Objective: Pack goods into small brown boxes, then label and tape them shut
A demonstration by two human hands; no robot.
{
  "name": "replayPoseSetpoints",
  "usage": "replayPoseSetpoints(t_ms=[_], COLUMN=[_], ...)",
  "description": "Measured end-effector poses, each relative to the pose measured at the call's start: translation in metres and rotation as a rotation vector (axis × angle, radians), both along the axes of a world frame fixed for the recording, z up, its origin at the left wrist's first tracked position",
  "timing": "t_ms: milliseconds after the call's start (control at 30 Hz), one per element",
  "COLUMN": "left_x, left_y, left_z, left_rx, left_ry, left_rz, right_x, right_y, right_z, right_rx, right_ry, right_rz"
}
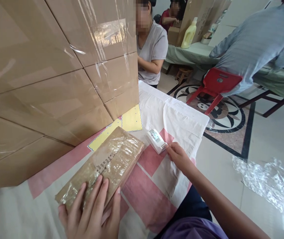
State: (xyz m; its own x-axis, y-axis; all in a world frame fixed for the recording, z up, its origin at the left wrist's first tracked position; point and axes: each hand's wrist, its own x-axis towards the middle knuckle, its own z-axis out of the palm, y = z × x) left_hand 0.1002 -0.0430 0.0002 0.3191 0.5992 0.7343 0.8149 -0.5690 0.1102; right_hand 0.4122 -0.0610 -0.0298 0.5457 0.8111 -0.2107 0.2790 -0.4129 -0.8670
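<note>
A taped brown cardboard box [107,156] lies flat and slantwise on the cloth-covered table, with shiny clear tape across its top and a dark printed strip. My left hand [89,209] rests on the near end of this box, fingers spread. To the right of the box stands a small white tape dispenser [156,141]. My right hand [178,155] pinches at its near right end with closed fingers; any tape between the fingertips is too small to make out.
Stacked taped cartons [57,73] form a wall at the left, beside a yellow sheet [131,119]. A person in grey [154,43] is behind them. Another person sits on a red chair [219,81] at right. Crumpled clear plastic [268,179] lies on the floor.
</note>
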Motion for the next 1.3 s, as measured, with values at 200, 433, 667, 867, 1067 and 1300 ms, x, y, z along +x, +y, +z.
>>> replayPoseSetpoints(t_ms=[200,433,667,867,1067,1300], left_x=[0.003,0.0,0.0,-0.004,-0.004,0.01], left_y=[0.0,0.002,0.002,0.001,-0.002,-0.004], left_z=[0.003,0.003,0.005,0.002,0.0,0.007], left_rx=[-0.019,-0.025,-0.05,-0.089,-0.066,-0.064], left_ry=[0.017,0.039,0.068,0.074,0.08,0.004], left_rz=[0.012,0.002,0.021,0.026,0.007,0.048], right_x=[0.004,0.009,0.004,0.002,0.006,0.009], right_y=[0.003,0.0,0.001,0.003,0.005,0.002], right_z=[-0.002,-0.006,0.0,-0.004,-0.006,-0.002], right_rx=[0.008,0.024,0.012,0.006,0.017,0.022], right_ry=[-0.061,-0.003,0.054,0.082,0.145,0.281], right_rz=[0.022,0.059,0.027,-0.004,-0.007,0.046])
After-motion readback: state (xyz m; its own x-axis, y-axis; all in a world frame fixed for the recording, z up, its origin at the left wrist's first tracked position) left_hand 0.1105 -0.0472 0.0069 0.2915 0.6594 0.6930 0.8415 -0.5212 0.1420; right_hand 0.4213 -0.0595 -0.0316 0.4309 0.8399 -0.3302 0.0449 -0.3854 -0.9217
